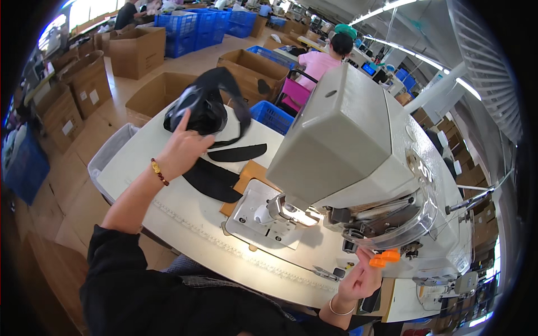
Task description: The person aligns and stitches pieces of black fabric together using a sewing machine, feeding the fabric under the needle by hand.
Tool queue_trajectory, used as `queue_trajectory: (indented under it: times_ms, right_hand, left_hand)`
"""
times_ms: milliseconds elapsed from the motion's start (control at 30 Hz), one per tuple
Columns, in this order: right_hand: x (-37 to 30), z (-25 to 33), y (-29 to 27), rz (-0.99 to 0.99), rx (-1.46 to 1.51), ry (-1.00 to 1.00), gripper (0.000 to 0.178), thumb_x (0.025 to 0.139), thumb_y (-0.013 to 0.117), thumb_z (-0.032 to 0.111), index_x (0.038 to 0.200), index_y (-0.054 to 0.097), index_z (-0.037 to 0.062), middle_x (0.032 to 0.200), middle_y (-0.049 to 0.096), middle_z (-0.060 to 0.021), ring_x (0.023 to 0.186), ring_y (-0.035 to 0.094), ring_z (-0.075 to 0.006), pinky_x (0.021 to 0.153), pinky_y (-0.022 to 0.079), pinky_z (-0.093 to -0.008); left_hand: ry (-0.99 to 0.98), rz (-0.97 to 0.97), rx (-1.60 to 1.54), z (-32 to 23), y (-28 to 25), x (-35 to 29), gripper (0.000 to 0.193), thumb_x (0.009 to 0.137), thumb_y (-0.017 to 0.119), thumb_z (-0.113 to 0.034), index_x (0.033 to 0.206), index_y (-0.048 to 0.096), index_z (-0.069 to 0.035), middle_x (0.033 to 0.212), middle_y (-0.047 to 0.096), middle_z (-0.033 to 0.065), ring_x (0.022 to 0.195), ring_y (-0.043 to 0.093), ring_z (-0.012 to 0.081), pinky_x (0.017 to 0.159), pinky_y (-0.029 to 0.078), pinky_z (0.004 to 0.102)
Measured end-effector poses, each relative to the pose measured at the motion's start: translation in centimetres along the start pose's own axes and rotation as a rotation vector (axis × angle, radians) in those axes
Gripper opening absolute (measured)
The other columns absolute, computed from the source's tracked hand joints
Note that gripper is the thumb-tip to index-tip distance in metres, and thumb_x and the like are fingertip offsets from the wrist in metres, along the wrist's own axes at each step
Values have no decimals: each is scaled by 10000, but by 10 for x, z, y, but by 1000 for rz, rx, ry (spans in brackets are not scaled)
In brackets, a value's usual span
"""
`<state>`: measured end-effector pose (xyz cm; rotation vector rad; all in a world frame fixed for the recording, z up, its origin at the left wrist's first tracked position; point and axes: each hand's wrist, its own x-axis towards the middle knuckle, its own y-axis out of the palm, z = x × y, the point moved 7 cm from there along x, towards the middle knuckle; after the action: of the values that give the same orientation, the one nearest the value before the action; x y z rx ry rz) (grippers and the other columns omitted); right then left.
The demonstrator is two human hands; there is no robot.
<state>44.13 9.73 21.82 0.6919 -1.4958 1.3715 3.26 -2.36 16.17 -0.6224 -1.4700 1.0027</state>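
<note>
My left hand (188, 147) reaches over the far left of the white sewing table (134, 168), index finger and thumb stretched apart. Against its fingertips is a black item with a looped band (207, 106), partly smeared by motion. Two flat, curved black fabric pieces, a larger one (212, 180) and a narrower one (240, 153), lie nearer the sewing machine (347, 134). At the machine's right end, my right hand (361, 280) is raised beside an orange knob-like part (385, 258). Its fingers are pressed together; anything between them is too small to make out.
A pair of thread snips (325, 273) lies near the table's front edge. Cardboard boxes (137, 53) and blue crates (273, 116) stand beyond the table. A person in pink (316, 67) sits on a chair behind the machine. A grey-lined bin (112, 147) adjoins the table's left end.
</note>
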Motion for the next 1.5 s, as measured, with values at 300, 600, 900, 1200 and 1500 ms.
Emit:
queue_trajectory:
  times_ms: [300,600,900,1200,1500]
  right_hand:
    - [-117,-58,-75,-82,-221,396,183,851,465,-114,908,635,-74,881,655,-178,726,626,-243,652,520,-300]
    - [-434,-129,-287,-443,-674,1269,200,910,485,47,890,678,3,771,677,-89,607,625,-130,571,488,-271]
    - [-608,-135,-174,590,-789,1680,740,781,735,417,1377,452,81,1356,504,-201,1287,446,-374,1084,361,-446]
    - [-637,-152,-185,581,-754,1527,358,865,543,263,1133,657,54,1080,665,-233,1008,624,-433,858,494,-512]
    - [-539,-98,-291,-137,-1008,1415,369,955,475,161,1291,506,13,1200,618,-253,1114,598,-397,880,494,-477]
  left_hand:
    - [-75,181,95,102,70,3,418,765,720,-109,1147,555,-77,844,666,164,916,638,331,1046,331,527]
    - [50,364,-14,214,162,24,537,799,688,-496,1050,695,-21,1012,672,230,885,666,397,730,522,456]
    - [-253,702,-80,263,167,6,678,744,671,-598,1170,660,-72,1158,658,191,1109,604,374,918,478,432]
    - [40,66,-191,13,46,8,409,717,777,-205,1041,638,1,1151,583,233,1176,462,405,1028,359,489]
    - [198,301,-514,-89,86,-33,493,767,734,-118,1222,582,-5,1168,537,125,1123,493,305,982,422,383]
